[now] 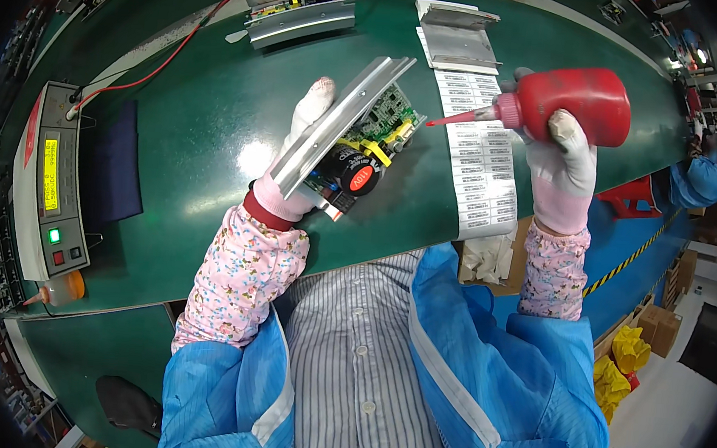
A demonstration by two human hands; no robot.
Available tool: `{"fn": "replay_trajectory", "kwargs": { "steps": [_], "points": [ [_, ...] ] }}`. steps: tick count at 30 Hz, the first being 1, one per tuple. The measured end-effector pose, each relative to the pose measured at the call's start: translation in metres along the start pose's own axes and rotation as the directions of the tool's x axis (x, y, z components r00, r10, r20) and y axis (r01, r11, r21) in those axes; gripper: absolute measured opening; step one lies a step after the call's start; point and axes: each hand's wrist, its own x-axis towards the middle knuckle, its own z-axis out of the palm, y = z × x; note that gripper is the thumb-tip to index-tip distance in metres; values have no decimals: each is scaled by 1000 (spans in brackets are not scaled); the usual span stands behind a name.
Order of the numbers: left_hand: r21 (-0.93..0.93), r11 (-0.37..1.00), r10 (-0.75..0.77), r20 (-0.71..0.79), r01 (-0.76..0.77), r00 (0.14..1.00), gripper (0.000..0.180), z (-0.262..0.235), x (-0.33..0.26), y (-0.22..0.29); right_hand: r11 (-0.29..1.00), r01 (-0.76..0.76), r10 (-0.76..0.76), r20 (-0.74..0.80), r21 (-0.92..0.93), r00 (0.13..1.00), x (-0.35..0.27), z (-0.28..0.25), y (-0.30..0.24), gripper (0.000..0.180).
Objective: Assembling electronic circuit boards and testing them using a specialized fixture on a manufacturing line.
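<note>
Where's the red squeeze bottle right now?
In the head view it is upper right, held in the right hand: the red squeeze bottle lies sideways above the label sheet, nozzle pointing left toward the circuit board.

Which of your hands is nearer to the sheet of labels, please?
Right. The right hand holds the red bottle just beside the sheet of labels; the left hand grips the circuit board farther left.

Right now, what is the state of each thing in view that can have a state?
Left hand: gloved, gripping the circuit board assembly.
Circuit board assembly: lifted off the table, tilted, metal plate on the side toward the left hand.
Right hand: gloved, gripping the red squeeze bottle.
Red squeeze bottle: held sideways, nozzle pointing at the board.
Tester box: switched on, display lit.
Label sheet: lying flat on the green table.
</note>
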Motion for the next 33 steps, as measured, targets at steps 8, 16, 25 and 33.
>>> {"fn": "replay_trajectory", "kwargs": {
  "steps": [8,16,25,33],
  "points": [
    [93,996,9,-77,-1,997,91,11,0,-3,996,28,-25,35,-91,999,-3,27,-2,37],
    [181,968,-192,99,173,976,72,-24,2,10,969,56,-20,145,-242,989,-3,25,-12,38],
    [413,904,-26,-203,109,979,57,3,-6,-3,958,88,-64,94,-273,994,0,26,-12,36],
    [507,851,-34,-209,138,977,49,6,-12,-4,982,2,12,72,-190,997,19,11,-9,29]
  ]
}}
